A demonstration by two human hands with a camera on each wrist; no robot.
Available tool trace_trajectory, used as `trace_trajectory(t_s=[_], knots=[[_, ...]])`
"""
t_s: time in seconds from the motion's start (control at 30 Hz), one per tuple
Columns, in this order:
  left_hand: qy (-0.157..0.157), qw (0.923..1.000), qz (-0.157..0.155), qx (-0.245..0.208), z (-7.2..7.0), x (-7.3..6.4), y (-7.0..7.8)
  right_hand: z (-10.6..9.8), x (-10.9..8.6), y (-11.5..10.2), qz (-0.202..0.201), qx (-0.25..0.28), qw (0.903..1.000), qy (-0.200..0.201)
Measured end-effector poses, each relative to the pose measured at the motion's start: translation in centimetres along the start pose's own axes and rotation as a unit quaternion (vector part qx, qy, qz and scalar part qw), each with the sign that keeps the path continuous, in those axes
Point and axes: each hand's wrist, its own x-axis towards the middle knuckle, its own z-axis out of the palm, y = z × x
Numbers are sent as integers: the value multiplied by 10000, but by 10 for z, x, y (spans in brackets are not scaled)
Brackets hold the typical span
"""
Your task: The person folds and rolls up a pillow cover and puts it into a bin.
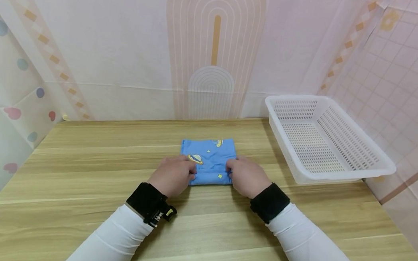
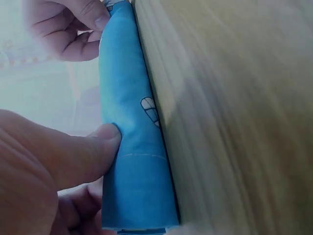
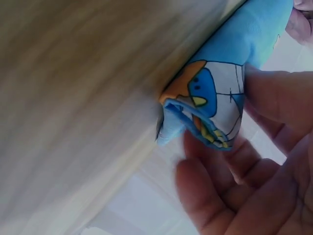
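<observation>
A blue cloth [image 1: 212, 156], printed with planets and stars, lies folded on the wooden table. Its near edge is turned over into a thick fold, which runs lengthwise through the left wrist view as a blue roll [image 2: 129, 117]. My left hand [image 1: 174, 175] grips the left end of this fold, thumb [image 2: 105, 147] on the near side and fingers mostly hidden behind. At the other end my right hand [image 1: 250, 177] pinches the fold, its thumb [image 3: 279, 95] against the cloth. Layered fabric with a cartoon print [image 3: 215, 93] shows at that end in the right wrist view.
A white perforated plastic basket [image 1: 342, 176] stands at the back right of the table [image 1: 95, 171]. Behind the table hangs a pale patterned backdrop [image 1: 128, 41], with further patterned sheets at both sides. Each wrist wears a black strap [image 1: 270, 202].
</observation>
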Motion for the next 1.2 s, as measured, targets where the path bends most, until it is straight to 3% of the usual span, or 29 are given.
trace_trajectory(t_s=[0.2,0.5,0.8,1.2], knots=[[195,9998,37,57,-1,0,3,0,0,0,-331,-184,9987,337],[286,9996,66,42,-1,1,8,-1,0,0,-607,-273,9975,230],[469,9955,397,719,-2,-2,11,-1,-3,0,-1004,-539,9932,238],[210,9968,336,695,0,-1,10,-2,-3,-1,-1017,-651,9925,189]])
